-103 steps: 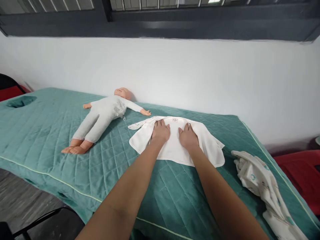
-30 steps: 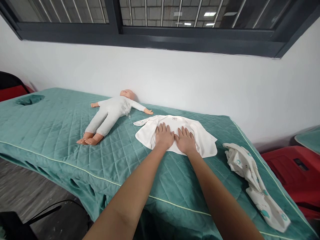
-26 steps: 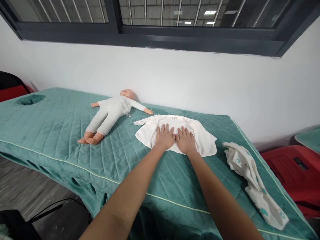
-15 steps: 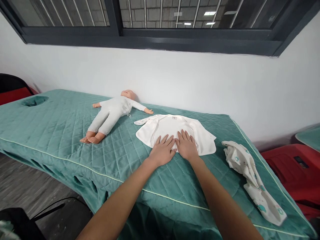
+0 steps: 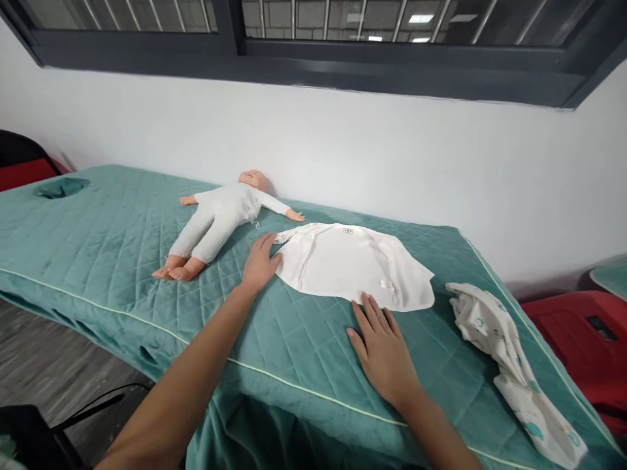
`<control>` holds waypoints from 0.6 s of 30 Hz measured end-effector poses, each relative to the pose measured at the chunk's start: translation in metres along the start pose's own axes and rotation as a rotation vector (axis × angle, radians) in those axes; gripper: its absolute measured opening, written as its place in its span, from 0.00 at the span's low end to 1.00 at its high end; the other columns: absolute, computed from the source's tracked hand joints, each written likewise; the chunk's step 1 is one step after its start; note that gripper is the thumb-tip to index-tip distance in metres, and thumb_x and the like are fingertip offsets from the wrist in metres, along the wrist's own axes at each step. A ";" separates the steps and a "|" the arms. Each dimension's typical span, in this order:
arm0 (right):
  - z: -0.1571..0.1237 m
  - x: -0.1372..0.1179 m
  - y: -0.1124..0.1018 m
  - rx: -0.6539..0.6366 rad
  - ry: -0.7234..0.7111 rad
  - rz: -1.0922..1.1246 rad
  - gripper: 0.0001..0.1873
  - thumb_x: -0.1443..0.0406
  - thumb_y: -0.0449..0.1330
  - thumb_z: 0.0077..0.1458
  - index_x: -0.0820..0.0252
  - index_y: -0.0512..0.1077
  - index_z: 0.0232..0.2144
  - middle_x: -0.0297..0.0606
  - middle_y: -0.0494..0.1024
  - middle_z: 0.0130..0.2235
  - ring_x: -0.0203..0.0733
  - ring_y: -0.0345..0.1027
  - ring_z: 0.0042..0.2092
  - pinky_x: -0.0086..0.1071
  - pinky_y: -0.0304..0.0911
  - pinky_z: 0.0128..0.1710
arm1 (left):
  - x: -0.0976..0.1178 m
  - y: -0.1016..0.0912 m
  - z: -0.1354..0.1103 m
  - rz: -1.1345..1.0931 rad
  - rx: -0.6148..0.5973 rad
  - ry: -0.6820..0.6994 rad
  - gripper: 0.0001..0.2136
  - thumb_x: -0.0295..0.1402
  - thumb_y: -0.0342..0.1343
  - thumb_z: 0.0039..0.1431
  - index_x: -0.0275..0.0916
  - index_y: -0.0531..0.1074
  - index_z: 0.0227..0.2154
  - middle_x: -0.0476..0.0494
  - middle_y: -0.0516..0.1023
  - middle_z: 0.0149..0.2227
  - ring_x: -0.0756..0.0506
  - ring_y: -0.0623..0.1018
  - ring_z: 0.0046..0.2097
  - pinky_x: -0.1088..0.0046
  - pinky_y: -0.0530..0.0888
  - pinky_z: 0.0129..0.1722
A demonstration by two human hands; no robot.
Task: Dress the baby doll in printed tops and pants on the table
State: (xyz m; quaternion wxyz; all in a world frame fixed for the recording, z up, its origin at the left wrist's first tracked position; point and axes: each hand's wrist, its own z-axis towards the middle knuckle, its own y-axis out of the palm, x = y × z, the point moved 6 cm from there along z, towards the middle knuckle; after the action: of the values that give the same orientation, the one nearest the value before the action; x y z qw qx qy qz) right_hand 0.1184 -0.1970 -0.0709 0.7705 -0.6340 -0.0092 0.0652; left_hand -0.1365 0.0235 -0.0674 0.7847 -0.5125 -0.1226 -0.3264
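A white baby shirt lies spread flat on the green quilted bed cover, a small printed label near its neckline. At the shirt's left end is my left hand, open, its fingertips by the left sleeve; whether they touch the cloth I cannot tell. My right hand is open with fingers stretched, just in front of the shirt's lower edge. Beyond my left hand a baby doll in a white suit lies on its back, arms out. Neither hand holds anything.
To the right lies a crumpled white garment with green prints. A red case stands past the bed's right end. The white wall and dark window frame run behind. A face hole is at the bed's far left.
Both hands have left the middle of the shirt. My left hand has gone left to the sleeve end, my right hand back toward me and slightly right. The doll stays put.
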 end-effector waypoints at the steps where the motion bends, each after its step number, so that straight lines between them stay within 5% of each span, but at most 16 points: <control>1: -0.001 0.000 0.000 0.000 0.003 0.006 0.32 0.51 0.42 0.71 0.59 0.55 0.70 0.40 0.48 0.73 0.47 0.42 0.74 0.50 0.47 0.70 | -0.005 0.003 0.008 0.008 -0.029 -0.002 0.25 0.31 0.55 0.61 0.36 0.65 0.62 0.37 0.67 0.66 0.39 0.64 0.68 0.60 0.61 0.69; 6: 0.000 0.003 0.000 0.018 0.030 0.043 0.32 0.51 0.44 0.70 0.57 0.55 0.70 0.38 0.50 0.73 0.49 0.43 0.73 0.52 0.49 0.70 | -0.015 0.013 0.035 0.079 -0.102 -0.074 0.16 0.37 0.54 0.64 0.42 0.74 0.53 0.44 0.76 0.58 0.40 0.72 0.61 0.63 0.68 0.62; 10: 0.000 0.004 0.000 0.040 0.026 0.072 0.32 0.52 0.46 0.69 0.55 0.55 0.70 0.38 0.51 0.72 0.50 0.43 0.73 0.53 0.51 0.70 | -0.026 0.013 0.056 0.160 -0.089 -0.205 0.13 0.37 0.48 0.67 0.41 0.77 0.44 0.40 0.81 0.49 0.39 0.77 0.53 0.65 0.72 0.52; 18: 0.000 0.006 0.000 0.062 0.026 0.082 0.32 0.52 0.47 0.68 0.54 0.57 0.69 0.38 0.53 0.72 0.51 0.47 0.72 0.54 0.52 0.69 | -0.048 0.008 0.077 0.102 0.030 -0.401 0.16 0.36 0.49 0.66 0.42 0.70 0.55 0.41 0.81 0.50 0.40 0.78 0.53 0.66 0.72 0.49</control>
State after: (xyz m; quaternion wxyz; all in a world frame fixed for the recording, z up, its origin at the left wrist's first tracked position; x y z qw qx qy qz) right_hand 0.1249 -0.1968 -0.0710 0.7865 -0.6105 0.0286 0.0889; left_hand -0.1569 0.1120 -0.0641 0.7676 -0.5611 -0.2552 -0.1757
